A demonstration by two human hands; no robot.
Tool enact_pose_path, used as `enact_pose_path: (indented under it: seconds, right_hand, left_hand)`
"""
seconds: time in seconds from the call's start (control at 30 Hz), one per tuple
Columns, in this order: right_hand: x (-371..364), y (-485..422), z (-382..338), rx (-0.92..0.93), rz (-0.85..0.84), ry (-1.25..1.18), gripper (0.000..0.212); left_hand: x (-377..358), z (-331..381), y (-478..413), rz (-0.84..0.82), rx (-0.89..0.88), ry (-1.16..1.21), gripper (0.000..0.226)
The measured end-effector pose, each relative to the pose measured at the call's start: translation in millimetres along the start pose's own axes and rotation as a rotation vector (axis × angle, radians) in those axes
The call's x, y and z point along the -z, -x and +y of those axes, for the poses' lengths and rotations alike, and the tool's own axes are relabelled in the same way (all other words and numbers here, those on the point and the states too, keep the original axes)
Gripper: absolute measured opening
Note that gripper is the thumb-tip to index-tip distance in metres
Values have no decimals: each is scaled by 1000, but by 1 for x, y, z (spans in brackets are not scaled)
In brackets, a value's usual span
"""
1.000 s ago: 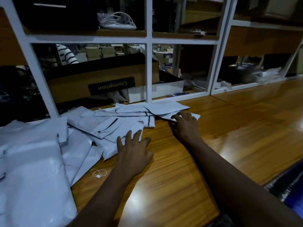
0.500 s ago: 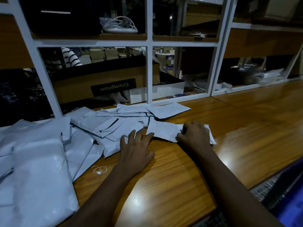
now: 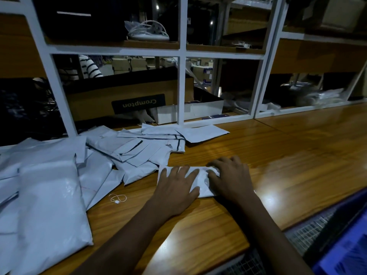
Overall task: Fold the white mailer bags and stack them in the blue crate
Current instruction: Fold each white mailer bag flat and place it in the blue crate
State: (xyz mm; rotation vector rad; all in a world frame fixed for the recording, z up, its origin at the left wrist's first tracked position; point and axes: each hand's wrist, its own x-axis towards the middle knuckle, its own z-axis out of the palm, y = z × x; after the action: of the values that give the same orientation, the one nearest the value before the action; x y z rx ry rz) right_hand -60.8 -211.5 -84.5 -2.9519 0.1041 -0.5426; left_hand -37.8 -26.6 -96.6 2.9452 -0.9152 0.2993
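Note:
One white mailer bag (image 3: 200, 175) lies on the wooden counter (image 3: 288, 155) in front of me. My left hand (image 3: 176, 185) rests flat on its left part with the fingers spread. My right hand (image 3: 228, 175) covers its right end, fingers curled and bunching the plastic there. A loose heap of white mailer bags (image 3: 139, 149) spreads behind and to the left. The blue crate (image 3: 349, 251) shows at the bottom right corner, below the counter edge.
Large filled white mailers (image 3: 47, 205) lie at the left. A small looped string tag (image 3: 117, 199) sits on the counter near them. White shelving (image 3: 180, 86) with a Crompton carton (image 3: 129, 96) rises behind. A wire mesh panel (image 3: 309, 229) lies beside the crate.
My right hand has dragged one mailer bag from the heap toward me. My left hand moved right and now lies on that bag.

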Motion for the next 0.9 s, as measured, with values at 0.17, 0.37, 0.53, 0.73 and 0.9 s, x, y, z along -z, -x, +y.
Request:
enact_pose_path:
  seconds: [0.17,0.37,0.53,0.73,0.9]
  right_hand:
    - [-6,13,-3,47,-162,95,79]
    - [11,23,-2,36,-79,-30,56]
    - [20,25,-2,-16,-113,-40,35]
    - [20,24,-4,-14,-250,96,47]
    - [10,33,-3,42,-342,172,89]
  left_hand:
    - [5,3,1,-17,3,-8,54]
    - [11,18,2,92,36,-24,80]
    - [0,22,4,-113,-14,24,73]
    - [3,12,1,-202,-42,88,54]
    - [8,22,-1,10,4,101,48]
